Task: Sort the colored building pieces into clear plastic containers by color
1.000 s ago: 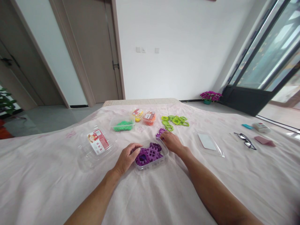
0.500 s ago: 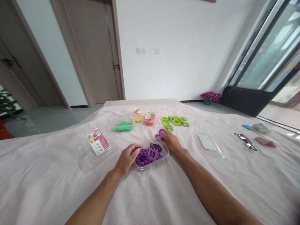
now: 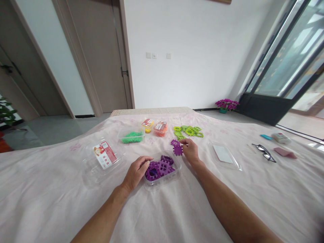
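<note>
A clear plastic box (image 3: 179, 165) with purple interlocking building pieces (image 3: 164, 166) inside stands on the cloth between my arms. My left hand (image 3: 138, 170) grips the box at its left edge, thumb over the rim. Just beyond the box's far right corner, my right hand (image 3: 190, 150) pinches a square purple building piece (image 3: 178, 150) with notched edges. Another purple piece (image 3: 174, 142) sits right behind that one, partly overlapped. Light green pieces (image 3: 188, 131) lie in a loose pile past my right hand.
Behind the box are a tub of green pieces (image 3: 133, 136), a yellow tub (image 3: 147, 125) and an orange tub (image 3: 160, 129). A clear labelled lid (image 3: 103, 160) lies left, another clear lid (image 3: 225, 156) right. Farther right are glasses (image 3: 264, 152) and a pink cloth (image 3: 285, 153).
My right hand has shifted slightly right and up from beside the box, and the square purple piece in its fingers now shows. My left hand stays on the box.
</note>
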A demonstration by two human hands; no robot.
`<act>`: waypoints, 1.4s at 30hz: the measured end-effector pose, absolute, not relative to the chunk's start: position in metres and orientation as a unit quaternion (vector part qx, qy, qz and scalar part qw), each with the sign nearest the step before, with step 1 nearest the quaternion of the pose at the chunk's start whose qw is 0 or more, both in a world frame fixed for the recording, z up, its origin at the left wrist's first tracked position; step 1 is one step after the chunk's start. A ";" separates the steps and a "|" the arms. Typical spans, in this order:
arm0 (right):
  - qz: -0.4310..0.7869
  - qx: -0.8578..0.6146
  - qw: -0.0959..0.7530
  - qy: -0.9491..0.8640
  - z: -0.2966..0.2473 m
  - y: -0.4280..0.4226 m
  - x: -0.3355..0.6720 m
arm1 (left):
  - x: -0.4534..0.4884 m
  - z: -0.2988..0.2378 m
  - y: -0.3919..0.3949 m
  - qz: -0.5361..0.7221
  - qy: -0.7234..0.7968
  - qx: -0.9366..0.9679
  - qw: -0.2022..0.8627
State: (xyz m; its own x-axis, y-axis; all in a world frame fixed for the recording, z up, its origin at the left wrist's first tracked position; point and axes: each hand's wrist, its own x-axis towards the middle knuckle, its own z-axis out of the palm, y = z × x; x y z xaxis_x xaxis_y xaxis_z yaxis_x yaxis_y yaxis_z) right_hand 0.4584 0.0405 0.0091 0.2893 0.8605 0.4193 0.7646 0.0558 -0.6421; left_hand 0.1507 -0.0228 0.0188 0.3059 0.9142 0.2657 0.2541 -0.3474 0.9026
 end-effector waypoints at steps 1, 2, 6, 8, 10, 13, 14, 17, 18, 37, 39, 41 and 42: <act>0.071 -0.684 0.413 -0.597 0.008 0.041 0.459 | 0.151 0.019 -0.023 0.419 0.414 0.707 0.392; 0.092 -0.679 0.408 -0.604 0.007 0.040 0.460 | 0.151 0.019 -0.023 0.418 0.415 0.708 0.391; 0.205 -0.621 0.358 -0.666 0.006 0.040 0.462 | 0.150 0.017 -0.022 0.414 0.413 0.712 0.387; 0.229 -0.593 0.321 -0.702 0.009 0.040 0.463 | 0.151 0.016 -0.021 0.414 0.411 0.713 0.389; 0.213 -0.582 0.293 -0.728 0.013 0.040 0.464 | 0.151 0.016 -0.021 0.415 0.412 0.711 0.390; 0.167 -0.574 0.252 -0.761 0.019 0.039 0.465 | 0.151 0.016 -0.022 0.416 0.415 0.710 0.389; 0.158 -0.575 0.236 -0.767 0.021 0.039 0.465 | 0.151 0.016 -0.022 0.416 0.415 0.710 0.388; 0.153 -0.601 0.219 -0.754 0.026 0.037 0.464 | 0.151 0.018 -0.023 0.417 0.416 0.710 0.386; 0.153 -0.612 0.228 -0.742 0.027 0.036 0.463 | 0.151 0.018 -0.023 0.416 0.417 0.710 0.385; 0.140 -0.406 0.321 -0.844 0.086 -0.019 0.376 | 0.150 0.016 -0.028 0.450 0.392 0.666 0.447; 0.134 -0.387 0.282 -0.868 0.085 -0.022 0.372 | 0.149 0.017 -0.028 0.456 0.392 0.658 0.454; 0.122 -0.400 0.271 -0.867 0.084 -0.023 0.372 | 0.149 0.018 -0.028 0.450 0.392 0.667 0.446; 0.114 -0.411 0.270 -0.863 0.084 -0.024 0.372 | 0.149 0.019 -0.028 0.444 0.394 0.675 0.439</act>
